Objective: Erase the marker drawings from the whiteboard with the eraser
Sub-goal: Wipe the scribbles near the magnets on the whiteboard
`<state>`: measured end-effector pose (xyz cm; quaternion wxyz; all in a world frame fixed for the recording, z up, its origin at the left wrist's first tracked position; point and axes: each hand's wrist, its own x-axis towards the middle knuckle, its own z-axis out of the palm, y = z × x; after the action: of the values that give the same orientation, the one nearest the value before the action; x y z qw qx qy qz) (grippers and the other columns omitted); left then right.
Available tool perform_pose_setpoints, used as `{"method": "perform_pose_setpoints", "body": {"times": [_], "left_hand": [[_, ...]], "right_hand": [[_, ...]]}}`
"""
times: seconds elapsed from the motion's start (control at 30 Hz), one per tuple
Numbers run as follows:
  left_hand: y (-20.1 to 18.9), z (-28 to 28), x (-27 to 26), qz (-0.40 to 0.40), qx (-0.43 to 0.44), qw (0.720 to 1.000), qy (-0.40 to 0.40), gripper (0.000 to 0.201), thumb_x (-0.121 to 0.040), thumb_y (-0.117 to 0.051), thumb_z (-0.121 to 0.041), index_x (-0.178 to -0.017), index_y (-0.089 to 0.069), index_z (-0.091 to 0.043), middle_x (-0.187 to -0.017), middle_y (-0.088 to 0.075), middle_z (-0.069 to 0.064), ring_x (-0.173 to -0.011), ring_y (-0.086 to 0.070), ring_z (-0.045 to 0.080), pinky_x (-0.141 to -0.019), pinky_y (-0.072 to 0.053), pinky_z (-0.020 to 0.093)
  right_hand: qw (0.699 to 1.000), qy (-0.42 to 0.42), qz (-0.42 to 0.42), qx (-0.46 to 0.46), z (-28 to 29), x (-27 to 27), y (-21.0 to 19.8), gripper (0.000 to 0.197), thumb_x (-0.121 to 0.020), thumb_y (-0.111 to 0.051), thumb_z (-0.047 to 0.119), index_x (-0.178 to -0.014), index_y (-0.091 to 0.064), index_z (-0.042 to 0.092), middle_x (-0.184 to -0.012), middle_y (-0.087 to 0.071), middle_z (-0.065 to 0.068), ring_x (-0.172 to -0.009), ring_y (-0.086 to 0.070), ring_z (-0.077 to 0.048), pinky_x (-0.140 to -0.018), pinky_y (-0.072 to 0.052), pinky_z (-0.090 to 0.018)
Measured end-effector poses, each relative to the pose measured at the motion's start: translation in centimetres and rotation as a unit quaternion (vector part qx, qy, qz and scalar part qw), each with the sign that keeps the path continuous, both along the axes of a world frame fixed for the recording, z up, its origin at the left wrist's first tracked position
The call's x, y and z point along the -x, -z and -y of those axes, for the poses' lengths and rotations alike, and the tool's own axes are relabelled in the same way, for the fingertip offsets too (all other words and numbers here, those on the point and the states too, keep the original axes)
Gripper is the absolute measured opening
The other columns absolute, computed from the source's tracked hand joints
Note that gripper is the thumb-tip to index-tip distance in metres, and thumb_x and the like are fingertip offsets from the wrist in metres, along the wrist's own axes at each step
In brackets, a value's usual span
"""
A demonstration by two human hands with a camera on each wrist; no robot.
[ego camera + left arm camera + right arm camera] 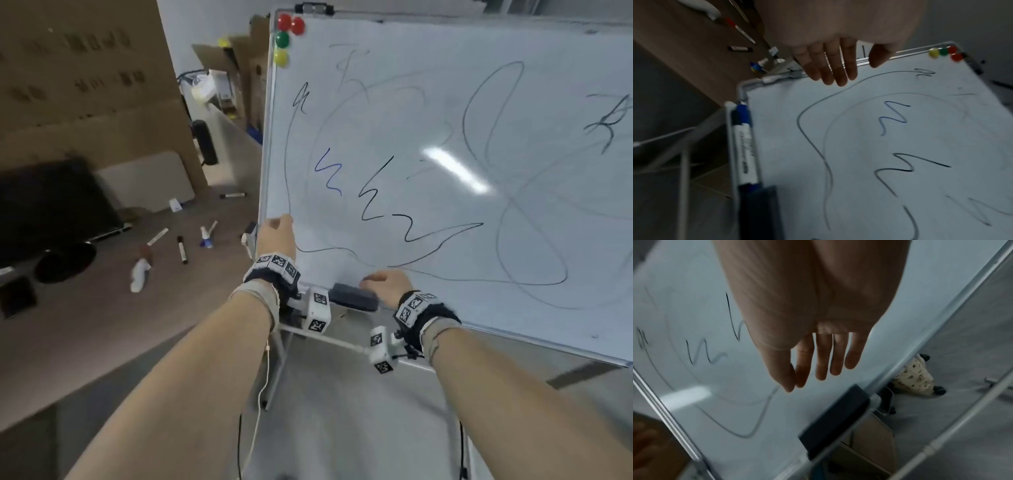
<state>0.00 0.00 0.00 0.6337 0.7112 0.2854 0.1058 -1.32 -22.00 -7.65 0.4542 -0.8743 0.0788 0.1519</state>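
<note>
Eraser (354, 297), judged light and soft-faced, is best gripped across its long sides; right hand (387, 286) hovers spread above it, left hand (276, 236) unclenched at the whiteboard (445, 144) edge.

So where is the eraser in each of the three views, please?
Head: eraser low in the middle, on the tray, beside the right hand.
Left wrist: dark block at the bottom, left of centre, below the markers.
Right wrist: dark block lower centre, below the fingertips.
Shared landmark: the black zigzag on the whiteboard.
</note>
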Motion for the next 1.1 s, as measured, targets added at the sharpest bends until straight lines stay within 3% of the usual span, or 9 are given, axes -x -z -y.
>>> {"method": "perform_pose_setpoints", "body": {"times": [0.07,0.17,0.3,0.43,0.57,0.7,0.83,1.0,1.1], "left_hand": [[1.2,-1.6,0.1,-0.047,-0.033,0.998,0.001,0.027,-0.093,-0.051,-0.030,-0.108,-0.065,-0.013,-0.091,-0.056,0.000,-0.093,-0.055,0.025,-0.087,-0.038,0.030],[4.0,-4.0,-0.5,-0.069,-0.044,0.996,-0.017,0.030,-0.085,-0.055,-0.035,-0.106,-0.068,-0.019,-0.111,-0.068,0.007,-0.113,-0.058,0.030,-0.099,-0.046,0.039],[5.1,-6.3,-1.7,-0.073,-0.052,0.996,-0.008,0.020,-0.078,-0.056,-0.039,-0.093,-0.063,-0.028,-0.112,-0.069,0.004,-0.111,-0.060,0.028,-0.102,-0.047,0.045],[5.3,-8.5,-3.5,-0.062,-0.038,0.997,-0.011,0.023,-0.063,-0.051,-0.048,-0.078,-0.059,-0.032,-0.100,-0.071,0.000,-0.100,-0.067,0.029,-0.092,-0.055,0.049],[3.3,-9.7,-5.7,-0.052,-0.014,0.999,0.007,0.036,-0.059,-0.054,-0.050,-0.089,-0.057,-0.030,-0.105,-0.070,0.005,-0.104,-0.067,0.033,-0.093,-0.055,0.051],[-2.0,-10.1,-7.0,-0.066,-0.058,0.995,0.048,0.049,-0.081,-0.055,-0.034,-0.124,-0.057,-0.012,-0.131,-0.060,0.014,-0.122,-0.055,0.036,-0.105,-0.044,0.040],[-5.5,-10.7,-10.5,-0.076,-0.064,0.989,0.106,0.070,-0.071,-0.042,-0.044,-0.122,-0.062,0.001,-0.126,-0.065,0.022,-0.113,-0.062,0.041,-0.097,-0.046,0.042],[-8.3,-10.0,-15.2,0.009,-0.041,0.988,0.146,0.067,-0.076,-0.048,-0.039,-0.123,-0.059,0.008,-0.129,-0.061,0.029,-0.118,-0.060,0.044,-0.104,-0.047,0.048],[-9.6,-9.7,-18.1,0.021,-0.035,0.988,0.151,0.074,-0.078,-0.045,-0.039,-0.133,-0.049,0.011,-0.134,-0.055,0.032,-0.124,-0.055,0.047,-0.105,-0.043,0.051]], "right_hand": [[0.996,-0.013,-0.020,0.087,-1.0,-0.2,2.3,0.031,-0.081,-0.075,0.040,-0.107,-0.072,0.023,-0.108,-0.070,-0.002,-0.101,-0.061,-0.021,-0.090,-0.046,-0.029],[0.968,-0.044,-0.032,0.245,-2.3,-0.2,4.8,0.036,-0.076,-0.068,0.056,-0.102,-0.066,0.032,-0.107,-0.065,-0.001,-0.109,-0.055,-0.026,-0.092,-0.048,-0.037],[0.928,-0.084,-0.019,0.364,-3.5,-1.0,5.4,0.039,-0.079,-0.068,0.056,-0.104,-0.066,0.025,-0.118,-0.060,-0.007,-0.109,-0.056,-0.030,-0.094,-0.046,-0.038],[0.921,-0.073,-0.037,0.380,-3.9,-1.5,5.2,0.067,-0.072,-0.074,0.060,-0.121,-0.051,0.020,-0.123,-0.057,-0.006,-0.116,-0.053,-0.029,-0.093,-0.041,-0.039],[0.915,-0.084,-0.045,0.392,-4.2,-0.9,3.8,0.068,-0.068,-0.072,0.065,-0.125,-0.053,0.031,-0.125,-0.056,-0.005,-0.118,-0.051,-0.029,-0.093,-0.039,-0.039],[0.943,-0.049,0.014,0.329,-5.2,-2.0,-0.9,0.061,-0.069,-0.071,0.064,-0.122,-0.057,0.039,-0.116,-0.063,0.003,-0.111,-0.049,-0.027,-0.087,-0.038,-0.036],[0.965,0.000,0.159,0.207,-7.2,-5.7,-9.2,0.056,-0.069,-0.075,0.057,-0.120,-0.061,0.036,-0.111,-0.067,0.005,-0.104,-0.058,-0.024,-0.092,-0.047,-0.037],[0.941,0.036,0.303,0.145,-9.0,-10.7,-18.3,0.060,-0.062,-0.060,0.058,-0.118,-0.065,0.037,-0.102,-0.066,0.006,-0.092,-0.064,-0.019,-0.080,-0.055,-0.036],[0.918,0.063,0.357,0.162,-8.9,-13.4,-21.6,0.051,-0.073,-0.067,0.051,-0.121,-0.061,0.036,-0.107,-0.059,0.004,-0.099,-0.056,-0.018,-0.083,-0.051,-0.035]]}}
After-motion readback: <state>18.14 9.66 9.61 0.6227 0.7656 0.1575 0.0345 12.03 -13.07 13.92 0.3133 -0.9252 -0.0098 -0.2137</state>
